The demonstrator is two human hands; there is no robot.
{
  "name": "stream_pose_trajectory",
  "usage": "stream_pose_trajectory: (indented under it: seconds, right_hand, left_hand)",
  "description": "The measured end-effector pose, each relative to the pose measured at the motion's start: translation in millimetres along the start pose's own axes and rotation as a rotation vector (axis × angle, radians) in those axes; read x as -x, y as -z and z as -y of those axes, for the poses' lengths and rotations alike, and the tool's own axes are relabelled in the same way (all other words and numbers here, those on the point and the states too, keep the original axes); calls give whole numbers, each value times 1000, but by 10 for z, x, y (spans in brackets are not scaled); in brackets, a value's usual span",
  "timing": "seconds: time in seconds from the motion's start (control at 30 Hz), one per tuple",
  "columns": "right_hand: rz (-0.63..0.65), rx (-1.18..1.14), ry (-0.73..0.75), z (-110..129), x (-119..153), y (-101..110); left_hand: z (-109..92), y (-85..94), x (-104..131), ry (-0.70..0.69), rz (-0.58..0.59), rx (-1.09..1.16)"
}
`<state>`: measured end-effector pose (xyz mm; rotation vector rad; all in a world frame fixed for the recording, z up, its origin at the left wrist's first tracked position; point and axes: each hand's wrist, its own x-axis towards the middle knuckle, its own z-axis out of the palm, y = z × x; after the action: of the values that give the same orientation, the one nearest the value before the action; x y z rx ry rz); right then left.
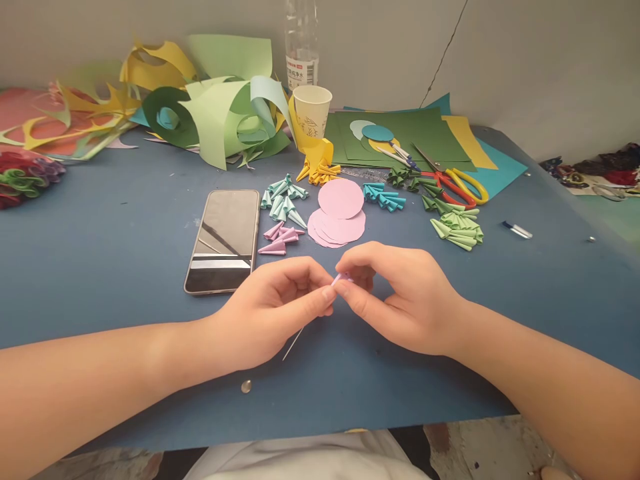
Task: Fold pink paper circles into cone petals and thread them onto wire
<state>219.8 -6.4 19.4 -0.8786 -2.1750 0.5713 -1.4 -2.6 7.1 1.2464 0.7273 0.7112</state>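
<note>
Two hands: left hand [277, 307] and right hand [415, 300] meet at the fingertips, both grasping one small lilac paper piece [342, 278] between thumb and finger, above the near part of the blue tabletop [380, 393]
Thin rod [293, 344]: slants out below the left hand
Pink paper discs [341, 199]: overlapping on the tabletop, just beyond the fingertips
Lilac cones [283, 240]: left of the discs, near the smartphone [225, 233], which lies flat
Pale aqua cones [284, 200]: beyond the lilac ones
Teal cones [384, 197]: right of the discs
Light green cones [459, 228]: farther right, nearer than the scissors [454, 187] with red and yellow handles
Paper cup [313, 110]: upright, in front of the plastic bottle [302, 60], curled paper offcuts [225, 113] to its left
</note>
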Motion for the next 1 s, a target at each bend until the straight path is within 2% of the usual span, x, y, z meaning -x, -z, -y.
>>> stream_pose_trajectory:
  seconds: [1.0]
  right_hand:
    - [20, 34, 14, 7, -8, 6]
  left_hand:
    - [3, 16, 1, 7, 4, -48]
